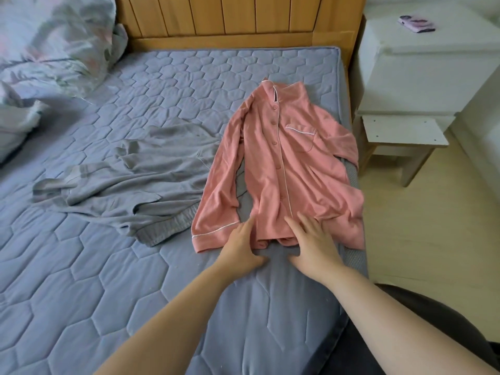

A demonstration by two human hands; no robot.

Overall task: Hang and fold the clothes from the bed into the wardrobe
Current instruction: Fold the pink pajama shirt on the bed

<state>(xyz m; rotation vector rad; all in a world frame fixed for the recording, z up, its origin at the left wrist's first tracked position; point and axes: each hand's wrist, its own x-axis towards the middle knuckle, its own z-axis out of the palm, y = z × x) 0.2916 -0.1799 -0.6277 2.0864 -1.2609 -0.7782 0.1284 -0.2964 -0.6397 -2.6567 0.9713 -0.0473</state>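
A pink button-up pyjama shirt (292, 163) with white piping lies front up near the right edge of the bed (108, 266), collar toward the headboard. Its left sleeve runs down alongside the body and its right side hangs over the mattress edge. My left hand (240, 247) rests on the shirt's bottom hem with fingers straight. My right hand (313, 239) lies flat on the hem just beside it, fingers spread. A grey garment (130, 185) lies crumpled to the left of the shirt.
A folded floral quilt (51, 41) and pillow sit at the bed's far left. The wooden headboard (230, 17) is behind. A white nightstand (427, 63) with a small object on top stands right of the bed, a low white stool (403, 133) in front of it.
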